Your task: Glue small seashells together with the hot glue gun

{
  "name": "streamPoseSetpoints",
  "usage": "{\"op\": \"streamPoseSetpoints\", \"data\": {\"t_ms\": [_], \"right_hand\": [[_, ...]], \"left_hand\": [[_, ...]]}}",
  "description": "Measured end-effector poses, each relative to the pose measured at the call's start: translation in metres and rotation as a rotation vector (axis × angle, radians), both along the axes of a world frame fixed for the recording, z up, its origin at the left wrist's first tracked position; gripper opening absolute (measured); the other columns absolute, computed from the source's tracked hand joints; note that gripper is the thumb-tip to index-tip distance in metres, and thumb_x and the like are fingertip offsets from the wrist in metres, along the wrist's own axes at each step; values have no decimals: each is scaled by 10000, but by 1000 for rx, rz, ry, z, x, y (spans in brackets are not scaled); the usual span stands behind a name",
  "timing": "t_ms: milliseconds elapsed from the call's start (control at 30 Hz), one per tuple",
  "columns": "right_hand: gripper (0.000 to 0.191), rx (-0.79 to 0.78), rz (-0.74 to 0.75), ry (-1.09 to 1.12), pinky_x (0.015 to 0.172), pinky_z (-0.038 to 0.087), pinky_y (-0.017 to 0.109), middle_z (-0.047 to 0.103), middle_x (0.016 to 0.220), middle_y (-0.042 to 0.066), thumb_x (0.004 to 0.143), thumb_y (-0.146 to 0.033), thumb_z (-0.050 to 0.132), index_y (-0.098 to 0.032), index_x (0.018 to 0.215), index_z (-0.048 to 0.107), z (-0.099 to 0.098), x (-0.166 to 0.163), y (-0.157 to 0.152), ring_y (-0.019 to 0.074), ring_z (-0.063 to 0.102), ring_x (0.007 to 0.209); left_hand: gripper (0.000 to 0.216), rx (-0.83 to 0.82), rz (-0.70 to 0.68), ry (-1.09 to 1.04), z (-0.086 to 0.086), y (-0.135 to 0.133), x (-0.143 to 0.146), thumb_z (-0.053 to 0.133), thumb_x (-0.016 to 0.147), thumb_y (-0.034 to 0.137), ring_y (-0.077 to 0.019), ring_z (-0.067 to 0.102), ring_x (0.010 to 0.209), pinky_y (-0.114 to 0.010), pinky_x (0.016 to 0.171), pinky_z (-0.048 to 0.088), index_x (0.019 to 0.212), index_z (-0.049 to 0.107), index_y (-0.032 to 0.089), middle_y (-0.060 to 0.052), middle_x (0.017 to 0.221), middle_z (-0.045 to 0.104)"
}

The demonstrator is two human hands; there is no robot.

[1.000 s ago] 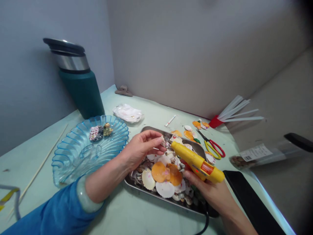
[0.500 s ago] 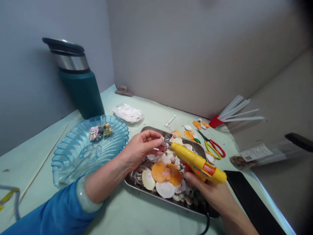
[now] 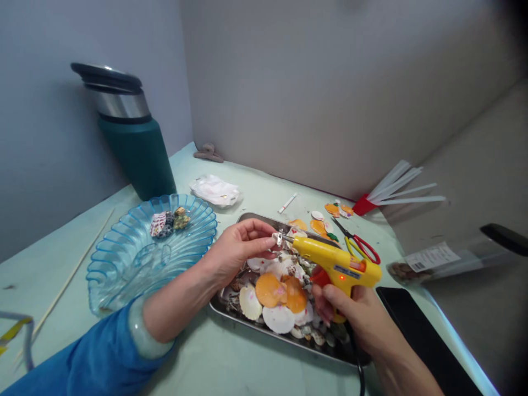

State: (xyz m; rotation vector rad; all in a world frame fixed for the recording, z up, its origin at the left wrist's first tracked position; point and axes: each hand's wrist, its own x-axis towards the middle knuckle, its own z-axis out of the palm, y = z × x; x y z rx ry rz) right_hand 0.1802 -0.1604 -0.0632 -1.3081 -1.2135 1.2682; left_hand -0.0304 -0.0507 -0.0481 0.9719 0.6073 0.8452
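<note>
My left hand (image 3: pixel 241 247) hovers over the metal tray (image 3: pixel 247 219), its fingers pinched on a small shell (image 3: pixel 275 238). My right hand (image 3: pixel 355 316) grips the handle of a yellow glue gun (image 3: pixel 336 263). The gun's metal nozzle touches the small shell. The tray below holds several orange and white scallop shells (image 3: pixel 274 294) and small dark snail shells. A black cord runs down from the gun past my right wrist.
A blue glass shell-shaped dish (image 3: pixel 144 250) with a few shells sits left of the tray. Behind it stands a green flask (image 3: pixel 132 137). Red-and-yellow scissors (image 3: pixel 358 246), loose shells (image 3: pixel 325 217), glue sticks (image 3: pixel 398 187), a wooden skewer (image 3: pixel 68 278) and a black slab (image 3: pixel 421 335) lie around.
The glue gun has swung up to lie more level, and its nozzle now meets the shell in my left fingers. My right hand shifted its grip onto the handle.
</note>
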Motion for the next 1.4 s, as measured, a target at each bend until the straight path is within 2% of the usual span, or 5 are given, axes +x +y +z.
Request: {"op": "streamPoseSetpoints", "data": {"t_ms": [333,600,833,1200,1400], "right_hand": [[442,-74,12,20,471,403,213,502,536,-17,833,-541,593,-152,625,563,7,-4,2,91,496,476],[423,-119,-31,93,401,398,188,506,544,-27,760,-542,676,-156,644,547,8,-7,1,65,444,434],[420,-104,-42,97,411,394,185,501,538,-28,797,-507,655,-150,614,536,6,-4,1,62,451,437],[477,-106,-79,54,397,383,201,463,483,-36,755,-576,660,-155,574,531,14,-8,4,72,432,413],[467,-130,-40,99,397,380,185,464,498,-37,770,-558,658,-147,584,538,11,-7,3,61,430,420]], "left_hand": [[184,14,26,6,-1,2,1,770,676,178,-108,645,706,-258,702,540,806,647,136,-15,793,689],[179,10,40,-6,-2,0,1,769,683,181,-95,643,699,-247,721,543,808,649,134,-18,824,691],[180,14,28,-6,-3,2,1,770,689,189,-97,649,711,-245,728,539,813,649,142,-21,839,699],[181,17,6,28,-1,1,1,773,677,200,-113,652,678,-275,737,520,812,663,151,-18,772,708],[188,-7,19,8,-1,1,1,781,667,194,-111,651,667,-285,744,525,802,658,147,-13,756,700]]}}
